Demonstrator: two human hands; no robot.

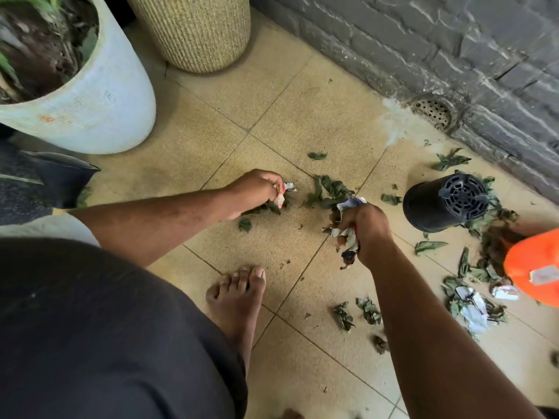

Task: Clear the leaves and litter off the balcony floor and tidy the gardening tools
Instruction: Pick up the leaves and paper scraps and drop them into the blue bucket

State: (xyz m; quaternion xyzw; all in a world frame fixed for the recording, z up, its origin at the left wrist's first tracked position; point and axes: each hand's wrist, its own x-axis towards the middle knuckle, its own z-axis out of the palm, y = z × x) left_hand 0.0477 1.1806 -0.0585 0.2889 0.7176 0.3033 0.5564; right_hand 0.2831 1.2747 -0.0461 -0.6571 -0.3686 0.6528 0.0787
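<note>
My left hand (257, 189) is low over the tan tiled floor (211, 152) and grips a bunch of green leaves with a crumpled red and white paper scrap (282, 195). My right hand (367, 231) holds a wad of crumpled paper and dry leaves (348, 234) just above the floor. A pile of green leaves (328, 190) lies between the two hands. More leaves (367, 311) and paper scraps (473, 306) are scattered to the right.
A black plastic pot (444, 202) lies on its side by the grey brick wall (453, 49). An orange object (535, 264) is at the right edge. A pale blue planter (99, 95), a woven basket (196, 28) and a floor drain (432, 111) stand behind. My bare foot (239, 300) is below.
</note>
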